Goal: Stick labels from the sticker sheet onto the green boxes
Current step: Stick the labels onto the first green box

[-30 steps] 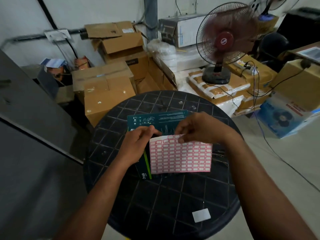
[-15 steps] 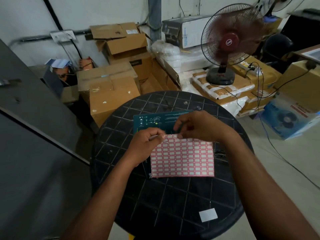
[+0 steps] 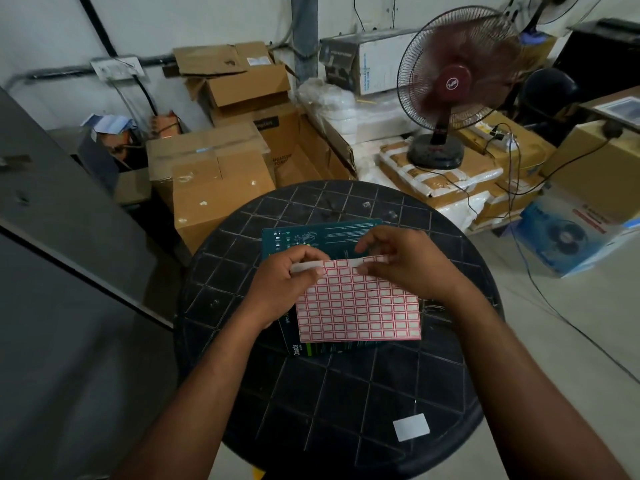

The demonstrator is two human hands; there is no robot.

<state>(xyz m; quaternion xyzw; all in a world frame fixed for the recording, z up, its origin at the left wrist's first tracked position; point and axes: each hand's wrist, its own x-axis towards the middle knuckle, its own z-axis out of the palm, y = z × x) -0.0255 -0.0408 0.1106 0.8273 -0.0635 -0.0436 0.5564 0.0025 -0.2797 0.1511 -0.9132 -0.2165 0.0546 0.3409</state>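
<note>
Where hands pinch, sticker sheet (image 3: 360, 310) red-gridded, curled

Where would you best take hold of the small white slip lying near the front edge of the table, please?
Probably at the white slip's near edge, coming from the table's front rim. It lies flat, so fingers should slide under that edge rather than pinch from above.

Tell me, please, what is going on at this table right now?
A person is working on a sticker sheet that lies over a green box on the round black table. The left hand pinches the sheet's top left edge, where a strip looks to be lifting, and the right hand holds the top edge beside it. No label shows on the visible part of the box. A small white slip lies apart near the table's front edge.
</note>
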